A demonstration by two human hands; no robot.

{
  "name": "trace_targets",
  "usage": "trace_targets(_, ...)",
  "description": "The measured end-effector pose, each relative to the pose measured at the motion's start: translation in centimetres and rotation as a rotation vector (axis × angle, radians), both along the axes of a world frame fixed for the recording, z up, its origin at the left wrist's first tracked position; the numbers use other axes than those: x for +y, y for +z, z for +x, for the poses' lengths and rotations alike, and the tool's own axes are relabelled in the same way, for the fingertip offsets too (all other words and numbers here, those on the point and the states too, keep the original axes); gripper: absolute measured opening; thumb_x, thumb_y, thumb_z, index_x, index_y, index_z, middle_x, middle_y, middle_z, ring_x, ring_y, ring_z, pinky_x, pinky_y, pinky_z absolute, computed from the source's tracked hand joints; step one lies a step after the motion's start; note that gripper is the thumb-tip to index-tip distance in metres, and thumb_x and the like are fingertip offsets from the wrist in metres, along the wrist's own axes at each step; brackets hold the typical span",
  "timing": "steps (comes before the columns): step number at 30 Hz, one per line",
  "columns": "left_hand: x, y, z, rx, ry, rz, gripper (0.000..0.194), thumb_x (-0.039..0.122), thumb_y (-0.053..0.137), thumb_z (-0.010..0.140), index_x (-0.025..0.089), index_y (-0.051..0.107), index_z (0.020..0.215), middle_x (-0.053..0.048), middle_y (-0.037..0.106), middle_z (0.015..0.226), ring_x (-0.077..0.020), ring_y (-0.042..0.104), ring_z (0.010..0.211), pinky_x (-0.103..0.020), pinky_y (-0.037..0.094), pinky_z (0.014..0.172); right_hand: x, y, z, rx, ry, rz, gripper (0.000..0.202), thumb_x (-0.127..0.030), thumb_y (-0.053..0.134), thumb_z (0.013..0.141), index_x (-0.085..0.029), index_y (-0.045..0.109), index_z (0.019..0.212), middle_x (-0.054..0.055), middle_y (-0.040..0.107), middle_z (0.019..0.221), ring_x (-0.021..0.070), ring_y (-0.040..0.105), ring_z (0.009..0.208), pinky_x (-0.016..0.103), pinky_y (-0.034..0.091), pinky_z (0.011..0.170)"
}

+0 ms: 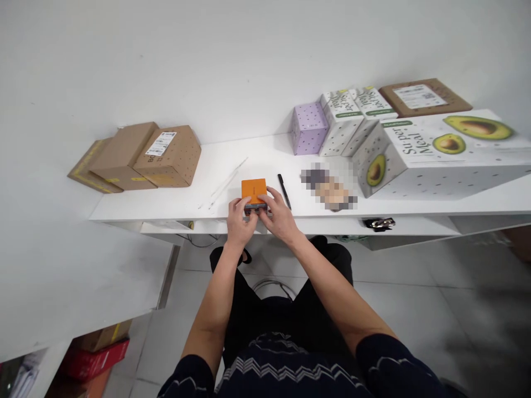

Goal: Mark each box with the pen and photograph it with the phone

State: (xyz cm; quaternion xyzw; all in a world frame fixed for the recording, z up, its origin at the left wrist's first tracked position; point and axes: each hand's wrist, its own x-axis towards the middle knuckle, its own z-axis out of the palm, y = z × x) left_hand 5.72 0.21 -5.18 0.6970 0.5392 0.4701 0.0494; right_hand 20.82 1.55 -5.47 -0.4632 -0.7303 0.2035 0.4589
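Observation:
Near the front edge of the white table is a small orange box [254, 189] with a dark side facing me. My left hand [239, 220] grips its left front corner, fingers on top and thumb at the near side. On the right front corner, my right hand [279, 215] holds the same box, thumb low and fingers over the edge. What lies under the box is hidden. A black pen [284, 191] rests on the table just right of my right hand.
Brown cartons [166, 160] stand at the left. A purple box [309, 128], white patterned boxes [342, 122] and a large avocado-printed box [452, 146] line the right. A blurred item [329, 188] lies before them. The shelf below holds a stapler-like metal object [381, 224].

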Motion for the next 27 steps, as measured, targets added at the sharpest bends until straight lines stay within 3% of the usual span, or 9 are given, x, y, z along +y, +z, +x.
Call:
trace_targets(5,-0.5,-0.1,0.2,0.037,0.021,0.018,0.037,0.021,0.056,0.087,0.023,0.057,0.124,-0.011,0.058,0.118,-0.0237,0.059,0.114,-0.041,0.054,0.097,-0.4,-0.1,-0.3,0.043,-0.003,0.006,0.038,-0.021,0.051,0.090,-0.025,0.058,0.127,0.015,0.044,0.150,0.0295,0.065,0.113,0.045,0.062,0.085)
trace_targets(10,-1.5,-0.2,0.4,0.040,0.029,0.102,0.035,0.021,0.058,0.089,0.022,0.057,0.123,-0.011,0.060,0.115,-0.0237,0.059,0.116,-0.039,0.055,0.096,-1.4,-0.4,-0.5,0.061,-0.007,0.067,0.038,-0.017,0.049,0.091,-0.025,0.058,0.127,0.015,0.045,0.150,0.0286,0.062,0.119,0.049,0.056,0.101)
trace_targets(18,-0.7,0.3,1.1,-0.040,0.077,-0.037,0.034,0.028,0.061,0.089,0.022,0.060,0.123,-0.011,0.059,0.118,-0.0199,0.064,0.100,-0.037,0.057,0.089,-0.4,-0.9,-0.4,0.121,0.020,-0.027,0.043,-0.018,0.048,0.091,-0.024,0.056,0.132,0.017,0.045,0.149,0.0319,0.054,0.133,0.052,0.058,0.096)
trace_targets(22,-0.6,0.5,1.1,-0.052,0.080,-0.008,0.031,0.034,0.061,0.092,0.021,0.061,0.120,-0.012,0.059,0.116,-0.0218,0.062,0.107,-0.036,0.057,0.088,-0.7,-0.5,-0.5,0.214,0.043,-0.075,0.042,-0.019,0.050,0.090,-0.025,0.057,0.131,0.015,0.045,0.151,0.0277,0.057,0.129,0.045,0.061,0.090)
trace_targets(27,-1.5,0.2,1.3,-0.100,0.072,0.115,0.022,0.036,0.049,0.100,0.020,0.064,0.101,-0.010,0.061,0.105,-0.0209,0.061,0.109,-0.037,0.054,0.093,-1.7,0.3,-0.5,0.369,0.051,-0.121,0.022,-0.032,0.050,0.097,-0.025,0.063,0.113,0.013,0.055,0.142,0.0237,0.057,0.130,0.037,0.060,0.088)
